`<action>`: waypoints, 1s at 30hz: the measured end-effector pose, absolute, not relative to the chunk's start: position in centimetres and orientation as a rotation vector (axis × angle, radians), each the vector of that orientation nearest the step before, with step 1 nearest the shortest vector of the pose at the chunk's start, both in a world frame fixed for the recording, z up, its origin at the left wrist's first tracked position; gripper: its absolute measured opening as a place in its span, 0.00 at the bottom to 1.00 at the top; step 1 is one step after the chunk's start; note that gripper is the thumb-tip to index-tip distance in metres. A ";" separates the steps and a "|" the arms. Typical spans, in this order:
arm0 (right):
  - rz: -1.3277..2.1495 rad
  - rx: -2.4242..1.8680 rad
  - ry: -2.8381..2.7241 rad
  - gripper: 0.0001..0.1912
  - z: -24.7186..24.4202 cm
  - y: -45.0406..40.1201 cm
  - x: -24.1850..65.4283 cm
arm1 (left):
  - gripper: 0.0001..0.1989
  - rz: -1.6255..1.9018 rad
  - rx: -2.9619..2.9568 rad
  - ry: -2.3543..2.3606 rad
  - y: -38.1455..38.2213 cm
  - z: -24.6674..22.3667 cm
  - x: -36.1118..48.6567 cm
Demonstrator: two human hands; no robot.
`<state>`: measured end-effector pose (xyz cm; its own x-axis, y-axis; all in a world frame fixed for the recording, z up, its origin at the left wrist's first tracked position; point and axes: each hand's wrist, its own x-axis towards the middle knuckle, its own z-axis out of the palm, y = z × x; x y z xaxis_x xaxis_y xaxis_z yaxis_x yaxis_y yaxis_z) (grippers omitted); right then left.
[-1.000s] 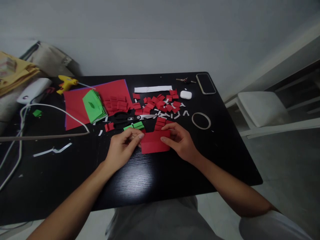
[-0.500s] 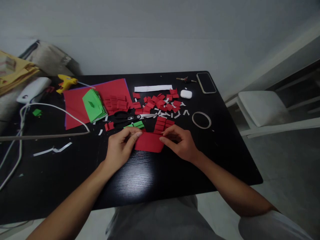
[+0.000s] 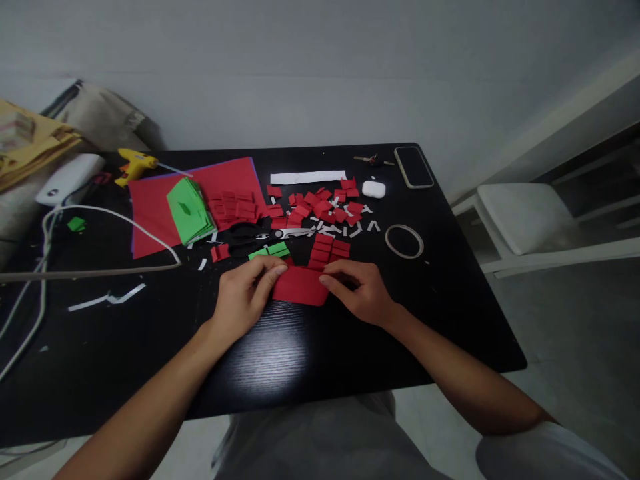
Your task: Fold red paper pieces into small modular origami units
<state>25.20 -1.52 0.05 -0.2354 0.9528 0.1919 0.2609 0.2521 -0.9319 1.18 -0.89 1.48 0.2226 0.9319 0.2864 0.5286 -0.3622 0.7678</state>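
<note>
A piece of red paper (image 3: 300, 287) is stretched between my hands above the black table. My left hand (image 3: 247, 290) pinches its upper left corner between thumb and fingers. At the upper right corner, my right hand (image 3: 360, 288) grips it the same way. Just beyond the paper lie small red folded pieces (image 3: 323, 248) in a group and a green folded piece (image 3: 270, 252). Scissors (image 3: 250, 235) with black handles rest behind the left hand. Farther back is a loose heap of red folded pieces (image 3: 325, 203) among white paper scraps (image 3: 355, 231).
On the left are a yellow glue gun (image 3: 135, 165), a red sheet (image 3: 150, 230) with a green paper stack (image 3: 187, 213) on it, and a white cable (image 3: 113, 212). Toward the right lie a tape ring (image 3: 404, 241), a white case (image 3: 373, 189), keys (image 3: 373, 160) and a phone (image 3: 414, 167).
The view has shifted very slightly. Both hands keep hold of the red paper in almost the same position.
</note>
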 end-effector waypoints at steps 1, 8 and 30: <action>1.065 -1.145 -1.616 0.06 0.1 -1.6 25.2 | 0.09 1.017 1.963 1.348 -0.9 1.5 1.2; 1.304 -1.166 -1.418 0.09 0.2 -1.5 24.8 | 0.09 1.021 1.883 1.361 -1.2 1.4 1.7; 1.513 -1.119 -1.243 0.11 -0.2 -2.4 23.6 | 0.08 1.056 1.690 1.285 -2.7 0.7 3.4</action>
<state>23.63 -2.43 -0.21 -0.2309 0.9660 -0.1163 -0.0734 -0.1365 -0.9879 3.43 -2.75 0.69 0.1546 0.9737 0.1676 0.3532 -0.2129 0.9110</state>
